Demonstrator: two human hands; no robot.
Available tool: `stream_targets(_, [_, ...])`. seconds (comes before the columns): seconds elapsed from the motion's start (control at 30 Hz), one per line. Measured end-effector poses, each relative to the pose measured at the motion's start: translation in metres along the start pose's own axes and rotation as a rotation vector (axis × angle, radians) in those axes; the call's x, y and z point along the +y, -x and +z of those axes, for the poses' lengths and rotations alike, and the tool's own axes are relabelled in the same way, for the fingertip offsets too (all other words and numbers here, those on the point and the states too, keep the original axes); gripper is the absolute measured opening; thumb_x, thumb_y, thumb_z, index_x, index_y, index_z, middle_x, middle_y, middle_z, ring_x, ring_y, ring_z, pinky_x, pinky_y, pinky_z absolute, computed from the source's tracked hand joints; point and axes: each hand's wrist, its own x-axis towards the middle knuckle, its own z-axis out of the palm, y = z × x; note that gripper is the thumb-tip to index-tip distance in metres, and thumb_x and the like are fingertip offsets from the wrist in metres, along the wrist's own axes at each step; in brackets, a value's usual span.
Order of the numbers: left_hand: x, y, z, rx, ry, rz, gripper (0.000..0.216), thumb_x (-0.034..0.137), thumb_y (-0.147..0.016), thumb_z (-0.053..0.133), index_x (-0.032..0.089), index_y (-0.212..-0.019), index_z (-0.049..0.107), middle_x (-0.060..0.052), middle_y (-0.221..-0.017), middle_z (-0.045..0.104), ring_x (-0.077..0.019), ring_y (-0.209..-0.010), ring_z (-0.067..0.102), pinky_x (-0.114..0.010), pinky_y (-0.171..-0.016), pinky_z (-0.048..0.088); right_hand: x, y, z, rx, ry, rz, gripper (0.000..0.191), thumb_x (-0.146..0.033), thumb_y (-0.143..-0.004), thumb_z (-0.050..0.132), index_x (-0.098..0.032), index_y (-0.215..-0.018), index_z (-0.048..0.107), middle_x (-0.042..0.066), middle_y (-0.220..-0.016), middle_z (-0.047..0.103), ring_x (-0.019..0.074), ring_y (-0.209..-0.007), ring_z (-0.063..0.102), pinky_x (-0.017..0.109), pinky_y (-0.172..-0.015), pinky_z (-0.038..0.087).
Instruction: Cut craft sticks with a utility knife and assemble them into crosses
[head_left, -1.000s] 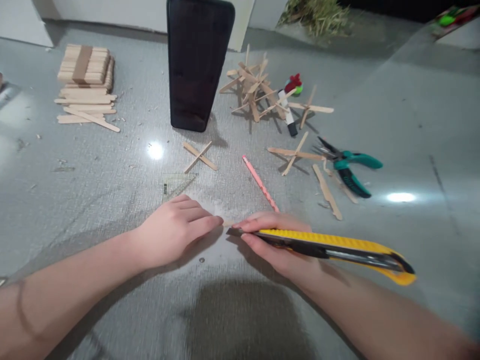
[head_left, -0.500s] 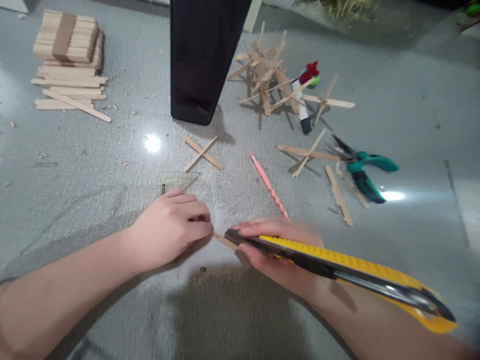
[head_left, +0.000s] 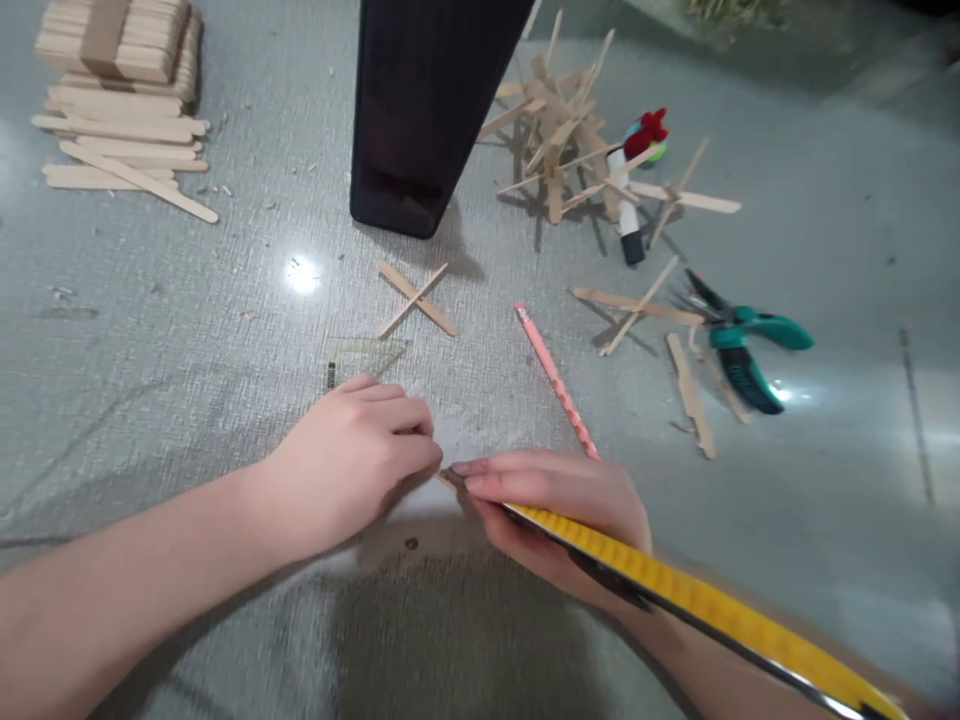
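Observation:
My left hand [head_left: 360,460] is curled, fingertips pressing a thin wooden stick [head_left: 448,481] onto the grey table; most of that stick is hidden beneath both hands. My right hand [head_left: 559,500] grips a yellow utility knife [head_left: 675,595], its tip meeting the stick right beside my left fingertips. A pink pencil [head_left: 556,378] lies just beyond my right hand. Two sticks crossed into an X [head_left: 417,299] lie farther out.
A tall black object [head_left: 427,100] stands at the back centre. A bundle and loose pile of wooden sticks [head_left: 120,100] sits at the back left. A cluster of glued stick crosses [head_left: 562,140], a marker [head_left: 625,215] and teal pliers [head_left: 739,345] lie to the right.
The view has tilted down and moved closer. The knife has swung from lying almost level to slanting down to the right, and my right hand has closed in on my left fingertips.

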Motion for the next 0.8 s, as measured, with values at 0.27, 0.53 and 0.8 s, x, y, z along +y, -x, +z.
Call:
stream_targets(0.27, [0.015, -0.003, -0.004, -0.050, -0.103, -0.093, 0.018, 0.018, -0.098, 0.057, 0.017, -0.086, 0.070, -0.003, -0.091, 0.067, -0.0208, -0.084, 0.060, -0.036, -0.073, 0.039, -0.001, 0.003, -0.001, -0.034, 0.055, -0.037, 0.030, -0.003, -0.087, 0.064, -0.025, -0.107, 0.070, 0.004, -0.101, 0.080, 0.0149, -0.086, 0.078, 0.022, -0.073, 0.065])
stream_targets(0.53, [0.014, -0.004, -0.003, -0.091, -0.092, -0.066, 0.009, 0.018, -0.094, 0.062, 0.019, -0.087, 0.069, -0.001, -0.086, 0.066, -0.0202, -0.079, 0.058, -0.036, -0.070, 0.038, -0.004, 0.002, -0.003, -0.002, 0.029, -0.045, 0.031, -0.001, -0.085, 0.064, -0.023, -0.105, 0.071, 0.006, -0.097, 0.080, 0.0149, -0.082, 0.078, 0.023, -0.072, 0.064])
stream_targets(0.8, [0.006, -0.005, 0.000, -0.060, 0.029, -0.077, 0.015, 0.015, -0.088, 0.064, 0.021, -0.078, 0.073, -0.001, -0.082, 0.068, -0.0185, -0.079, 0.061, -0.034, -0.070, 0.039, -0.007, 0.001, -0.003, -0.051, 0.149, -0.059, 0.036, -0.004, -0.087, 0.064, -0.030, -0.112, 0.067, 0.004, -0.098, 0.081, 0.0175, -0.082, 0.079, 0.027, -0.071, 0.067])
